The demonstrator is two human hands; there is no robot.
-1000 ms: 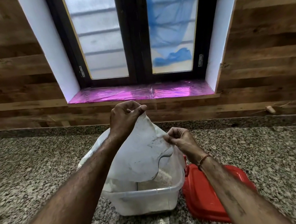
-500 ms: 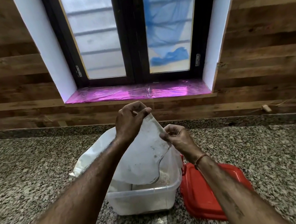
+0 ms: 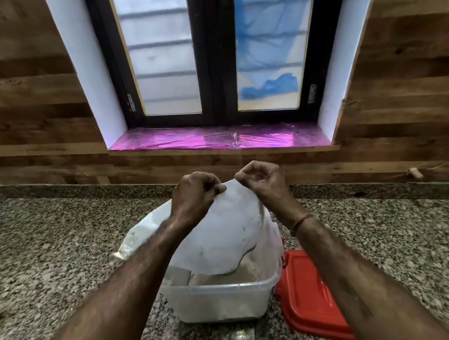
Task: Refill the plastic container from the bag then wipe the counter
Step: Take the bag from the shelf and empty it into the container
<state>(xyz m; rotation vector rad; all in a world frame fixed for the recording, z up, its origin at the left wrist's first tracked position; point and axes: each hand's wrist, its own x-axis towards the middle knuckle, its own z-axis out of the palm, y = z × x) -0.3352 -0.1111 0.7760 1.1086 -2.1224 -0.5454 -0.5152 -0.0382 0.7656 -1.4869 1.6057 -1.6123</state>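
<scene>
Bare counter (image 3: 60,256) runs wide to my left; the bag (image 3: 225,239) hangs over the container (image 3: 220,300) (red lid (image 3: 311,299) crowds its right side).

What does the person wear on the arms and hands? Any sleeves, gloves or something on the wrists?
No sleeves show: the left forearm and the right forearm are bare to the frame edge. The left hand and the right hand wear no gloves. A thin reddish-orange thread band circles the right wrist; the left wrist is bare.
</scene>
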